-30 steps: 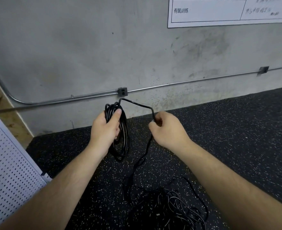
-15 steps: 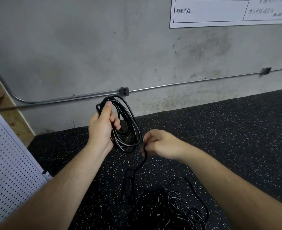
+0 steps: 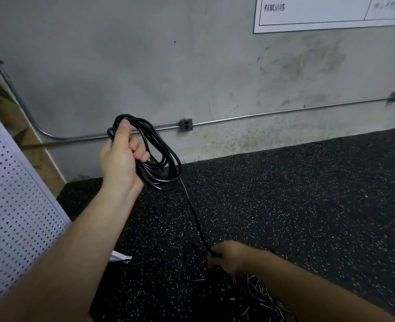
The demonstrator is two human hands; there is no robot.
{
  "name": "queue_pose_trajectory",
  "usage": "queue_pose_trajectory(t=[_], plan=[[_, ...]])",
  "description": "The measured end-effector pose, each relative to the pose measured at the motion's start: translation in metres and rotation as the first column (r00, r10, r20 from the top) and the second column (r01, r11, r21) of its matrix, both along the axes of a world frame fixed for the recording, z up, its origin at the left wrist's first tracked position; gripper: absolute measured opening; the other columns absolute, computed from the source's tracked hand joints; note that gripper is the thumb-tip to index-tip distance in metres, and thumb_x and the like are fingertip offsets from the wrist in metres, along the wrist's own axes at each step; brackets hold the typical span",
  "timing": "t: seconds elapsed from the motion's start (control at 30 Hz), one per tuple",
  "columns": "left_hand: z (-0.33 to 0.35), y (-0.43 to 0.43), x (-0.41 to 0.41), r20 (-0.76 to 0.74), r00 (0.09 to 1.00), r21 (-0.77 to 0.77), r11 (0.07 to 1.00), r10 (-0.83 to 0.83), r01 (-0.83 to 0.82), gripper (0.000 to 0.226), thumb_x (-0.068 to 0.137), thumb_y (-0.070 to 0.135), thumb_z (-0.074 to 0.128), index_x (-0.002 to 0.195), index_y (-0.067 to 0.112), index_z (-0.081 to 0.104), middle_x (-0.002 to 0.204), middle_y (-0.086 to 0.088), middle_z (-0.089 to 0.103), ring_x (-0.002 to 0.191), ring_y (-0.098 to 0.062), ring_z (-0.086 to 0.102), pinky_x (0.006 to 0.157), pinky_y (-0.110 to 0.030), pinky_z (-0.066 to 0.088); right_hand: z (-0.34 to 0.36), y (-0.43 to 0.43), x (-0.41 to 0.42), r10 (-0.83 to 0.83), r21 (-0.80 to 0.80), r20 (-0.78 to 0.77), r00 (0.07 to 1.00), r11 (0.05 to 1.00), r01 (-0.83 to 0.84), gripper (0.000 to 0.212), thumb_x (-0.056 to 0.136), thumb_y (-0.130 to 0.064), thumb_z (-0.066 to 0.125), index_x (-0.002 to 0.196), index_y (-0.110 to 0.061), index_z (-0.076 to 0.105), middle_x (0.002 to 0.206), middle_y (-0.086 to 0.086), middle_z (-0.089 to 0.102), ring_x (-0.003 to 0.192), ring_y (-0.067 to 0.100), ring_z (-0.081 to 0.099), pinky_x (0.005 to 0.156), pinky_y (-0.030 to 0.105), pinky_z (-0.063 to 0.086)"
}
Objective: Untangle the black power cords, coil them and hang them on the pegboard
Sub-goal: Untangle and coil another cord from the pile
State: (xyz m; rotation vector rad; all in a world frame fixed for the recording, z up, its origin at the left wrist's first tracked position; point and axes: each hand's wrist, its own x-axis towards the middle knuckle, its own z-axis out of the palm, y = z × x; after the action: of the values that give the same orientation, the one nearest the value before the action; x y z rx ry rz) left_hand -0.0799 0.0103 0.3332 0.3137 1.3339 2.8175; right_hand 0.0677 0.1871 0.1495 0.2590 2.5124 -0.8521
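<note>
Head view: the coil [image 3: 161,163] is gripped in the left hand [image 3: 119,159] and its trailing cord [image 3: 194,217] pinched by the right hand [image 3: 229,259], seemingly to free slack from the tangle [image 3: 261,298].

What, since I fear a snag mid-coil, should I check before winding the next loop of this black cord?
1. Left grip holds the coil with fingers curled round its loops: ok.
2. Right grip pinches the free strand low near the floor: ok.
3. The free strand runs straight from coil to right grip, no knot showing: ok.
4. Pile of cords beside the right grip is free of tangles: not ok, it looks jumbled.
5. Pegboard at the left has a hook ready: cannot tell, none shows.
</note>
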Motion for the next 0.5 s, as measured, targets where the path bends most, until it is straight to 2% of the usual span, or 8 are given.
queue_pose_trajectory(t=[0.1, 0.2, 0.27, 0.33, 0.43, 0.5], plan=[[-0.002, -0.002, 0.006, -0.039, 0.999, -0.093, 0.995, -0.026, 0.023, 0.028, 0.104, 0.027, 0.059, 0.079, 0.021, 0.049, 0.055, 0.008, 0.037, 0.045, -0.006, 0.031, 0.042, -0.02, 0.028, 0.017, 0.005, -0.009, 0.111, 0.177, -0.103, 0.988, 0.98, -0.092, 0.028, 0.1, -0.007, 0.054, 0.118, -0.021, 0.071, 0.12, -0.003, 0.067, 0.106, 0.017, 0.066, 0.094, 0.032, 0.054], [-0.004, -0.002, 0.01, -0.119, 0.993, -0.239, 0.971, 0.001, -0.03, 0.029, 0.104, 0.028, 0.059, 0.078, 0.021, 0.049, 0.057, 0.007, 0.041, 0.046, -0.009, 0.035, 0.044, -0.022, 0.031, 0.042, 0.007, -0.014, 0.272, 0.377, -0.252, 0.929, 0.911, -0.165, 0.06, 0.091, 0.013, 0.048, 0.134, -0.026, 0.063, 0.13, -0.006, 0.051, 0.102, 0.015, 0.061, 0.085, 0.027, 0.053], [-0.008, -0.001, 0.009, -0.147, 0.989, -0.322, 0.945, 0.013, -0.06, 0.029, 0.104, 0.029, 0.059, 0.077, 0.021, 0.05, 0.057, 0.006, 0.042, 0.046, -0.01, 0.037, 0.045, -0.023, 0.032, 0.062, 0.005, -0.013, 0.388, 0.507, -0.322, 0.864, 0.841, -0.189, 0.061, 0.092, 0.011, 0.046, 0.14, -0.025, 0.057, 0.132, -0.001, 0.046, 0.105, 0.021, 0.056, 0.082, 0.031, 0.049], [-0.012, -0.001, 0.007, -0.187, 0.982, -0.403, 0.91, 0.023, -0.098, 0.032, 0.104, 0.03, 0.059, 0.074, 0.02, 0.049, 0.057, 0.005, 0.042, 0.046, -0.011, 0.037, 0.045, -0.025, 0.033, 0.077, -0.001, -0.011, 0.466, 0.621, -0.372, 0.803, 0.768, -0.157, 0.061, 0.096, 0.006, 0.046, 0.148, -0.026, 0.049, 0.135, 0.004, 0.043, 0.112, 0.027, 0.051, 0.088, 0.036, 0.047], [-0.016, 0.0, 0.01, -0.252, 0.967, -0.512, 0.846, 0.018, -0.149, 0.035, 0.105, 0.026, 0.057, 0.072, 0.019, 0.045, 0.055, 0.004, 0.041, 0.046, -0.012, 0.036, 0.044, -0.025, 0.032, 0.092, -0.01, -0.008, 0.379, 0.61, -0.489, 0.786, 0.792, -0.003, 0.064, 0.097, 0.004, 0.048, 0.153, -0.024, 0.042, 0.135, 0.008, 0.039, 0.114, 0.028, 0.05, 0.087, 0.039, 0.05], [-0.019, 0.001, 0.011, -0.245, 0.969, -0.545, 0.824, 0.02, -0.155, 0.034, 0.105, 0.024, 0.057, 0.073, 0.019, 0.045, 0.055, 0.004, 0.041, 0.045, -0.012, 0.036, 0.043, -0.025, 0.03, 0.098, -0.009, -0.007, 0.299, 0.563, -0.556, 0.775, 0.822, 0.086, 0.057, 0.097, 0.003, 0.05, 0.15, -0.018, 0.046, 0.135, 0.008, 0.036, 0.117, 0.028, 0.048, 0.085, 0.036, 0.049]])
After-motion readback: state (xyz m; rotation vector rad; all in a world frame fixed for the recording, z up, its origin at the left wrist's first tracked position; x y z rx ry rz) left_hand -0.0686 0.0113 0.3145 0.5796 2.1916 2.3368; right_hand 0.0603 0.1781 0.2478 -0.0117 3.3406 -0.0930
